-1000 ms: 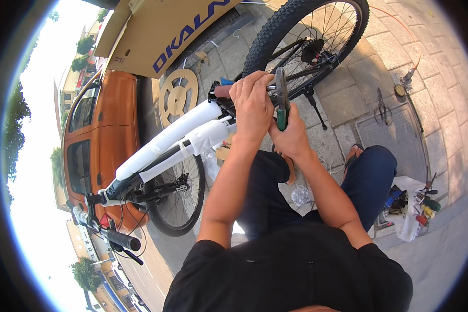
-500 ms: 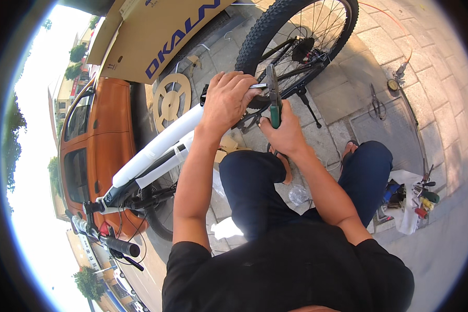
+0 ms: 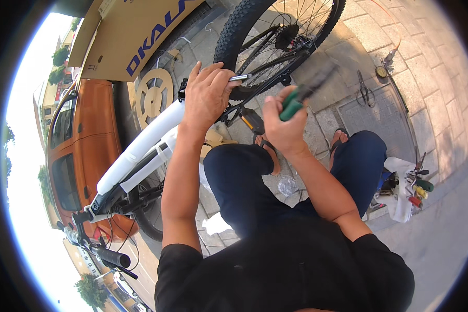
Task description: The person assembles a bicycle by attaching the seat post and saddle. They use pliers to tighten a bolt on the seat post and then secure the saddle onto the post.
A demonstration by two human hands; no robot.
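My left hand (image 3: 207,93) is closed around a thin silver metal rod (image 3: 241,77), whose end sticks out to the right past my fingers. It rests at the upper end of the bicycle frame's white-wrapped tube (image 3: 140,148). My right hand (image 3: 286,125) grips a green-handled tool (image 3: 292,106) with a dark metal head, apart from the rod. Motion smears that head, so its exact kind is unclear. Beyond my hands is the bicycle's rear wheel (image 3: 229,44); a pedal (image 3: 252,121) shows between my hands.
Handlebars (image 3: 112,256) lie at lower left near an orange vehicle (image 3: 96,119). A large cardboard box (image 3: 114,52) and a cut cardboard disc (image 3: 155,96) are at far left. Scissors (image 3: 365,93) and a round gauge (image 3: 381,72) lie on the right paving, with a white tool bag (image 3: 400,208) nearer me.
The green-handled tool has swung away from the rod, to the right, and tilted. My left hand still holds the rod. The whole view has shifted slightly.
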